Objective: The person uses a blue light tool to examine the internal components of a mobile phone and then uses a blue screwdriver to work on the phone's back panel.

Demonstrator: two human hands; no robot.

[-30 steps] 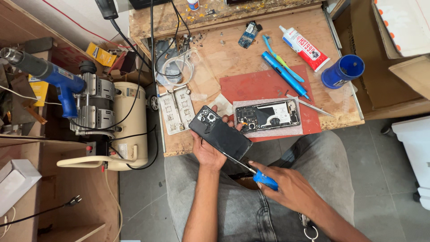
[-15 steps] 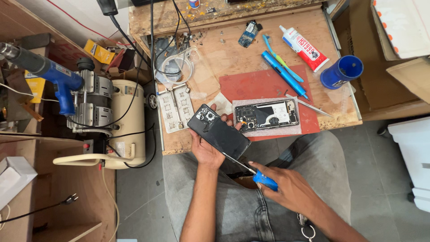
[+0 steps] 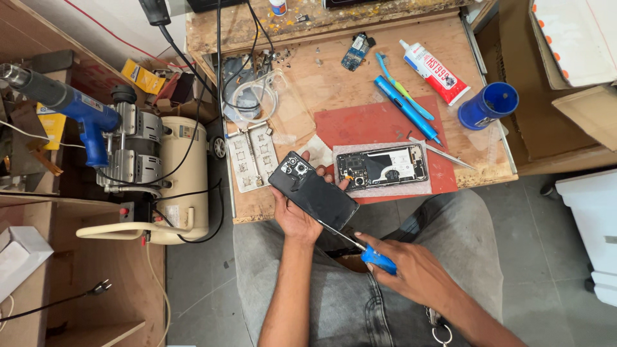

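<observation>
My left hand holds a black phone back cover with a camera cluster at its upper left, tilted over the workbench's front edge. My right hand grips a blue-handled screwdriver; its thin shaft points up-left and its tip meets the cover's lower right edge. Just right of the cover, an opened phone body with bare circuitry lies on a pale sheet on a red mat.
On the wooden workbench lie blue tools, a white glue tube, a blue cup, tweezers, a small circuit board and white stencil plates. A cream compressor and blue heat gun stand left. Cardboard boxes sit right.
</observation>
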